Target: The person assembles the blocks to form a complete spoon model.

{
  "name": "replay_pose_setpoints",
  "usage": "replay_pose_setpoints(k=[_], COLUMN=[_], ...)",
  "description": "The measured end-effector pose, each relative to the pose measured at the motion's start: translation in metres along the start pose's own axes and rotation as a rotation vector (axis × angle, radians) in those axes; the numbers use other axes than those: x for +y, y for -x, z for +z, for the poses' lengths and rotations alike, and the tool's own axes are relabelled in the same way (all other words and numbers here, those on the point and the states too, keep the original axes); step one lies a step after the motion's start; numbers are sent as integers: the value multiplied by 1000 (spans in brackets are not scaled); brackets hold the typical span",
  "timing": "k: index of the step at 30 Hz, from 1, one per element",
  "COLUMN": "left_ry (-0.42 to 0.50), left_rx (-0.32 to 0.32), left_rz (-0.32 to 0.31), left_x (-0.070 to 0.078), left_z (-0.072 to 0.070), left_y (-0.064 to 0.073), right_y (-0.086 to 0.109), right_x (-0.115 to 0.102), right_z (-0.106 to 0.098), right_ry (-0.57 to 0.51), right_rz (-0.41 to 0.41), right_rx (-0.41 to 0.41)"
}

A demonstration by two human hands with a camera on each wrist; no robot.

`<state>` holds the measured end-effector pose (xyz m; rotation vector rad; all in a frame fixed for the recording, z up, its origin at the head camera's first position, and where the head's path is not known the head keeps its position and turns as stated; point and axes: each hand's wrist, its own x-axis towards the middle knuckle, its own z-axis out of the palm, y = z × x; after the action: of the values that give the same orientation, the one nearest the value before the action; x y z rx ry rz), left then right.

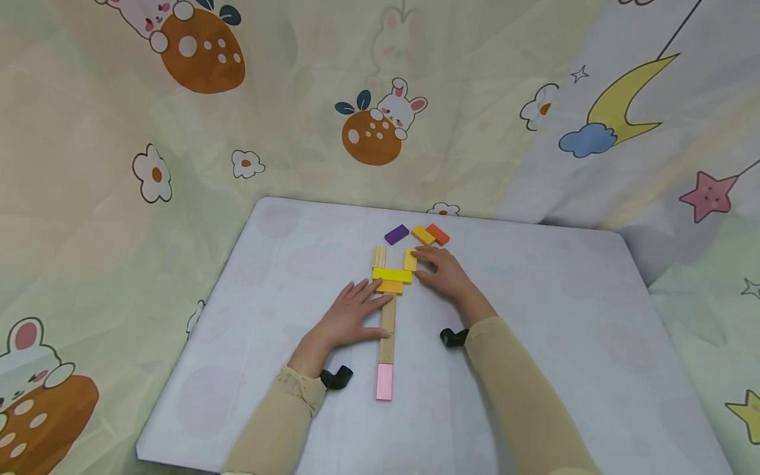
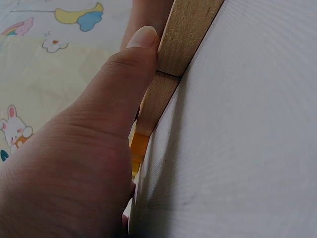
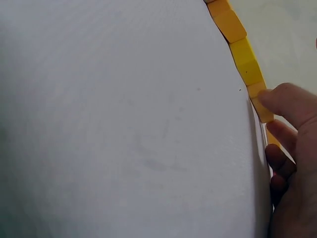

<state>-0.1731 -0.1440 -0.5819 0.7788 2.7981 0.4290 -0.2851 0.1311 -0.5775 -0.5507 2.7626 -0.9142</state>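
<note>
Cartoon-print cloth backdrop, pale counter (image 1: 534, 343): two hands at a flat figure of small wooden blocks.

Landmark: the long yellow block (image 1: 392, 274), lying crosswise mid-counter. Left hand (image 1: 350, 316), just below it, rests flat w/ fingers straight, grip released, thumb against the plain wood blocks (image 1: 388, 330) running down to a pink block (image 1: 384, 381). Right hand (image 1: 442, 270), just right of it, touches a short yellow block (image 1: 410, 259) w/ its fingertips; whether it pinches, can't tell. Purple block (image 1: 396, 234), another yellow (image 1: 423, 235) and an orange block (image 1: 437, 233) lie loose above. Judgement: blocks light, stiff, smooth, prob. slide easily on the counter; best pinched across the long edges.
</note>
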Motion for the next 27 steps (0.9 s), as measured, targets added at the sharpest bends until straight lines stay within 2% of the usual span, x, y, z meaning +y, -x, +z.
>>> replay_pose_setpoints(k=[3,7,12,17,22,27], left_ry=[4,5,9,10,-4,1], left_rx=[3,8,6,-2,4,10], left_rz=[1,6,5,-4,-2,5], left_x=[0,0,0,0,-1,-3], left_z=[-1,-1,-1,0,2,3], left_y=[0,0,1,1,0,0], right_y=[1,1,-2,-8,-15,-19], right_x=[0,0,3,15,27,23], right_z=[-1,-5,-13,-27,-36,-40], right_ry=[-54,-143,-164,-173,-170,-141], right_rz=[63,166,258,353,368,372], right_rx=[11,83,201,277,254,202])
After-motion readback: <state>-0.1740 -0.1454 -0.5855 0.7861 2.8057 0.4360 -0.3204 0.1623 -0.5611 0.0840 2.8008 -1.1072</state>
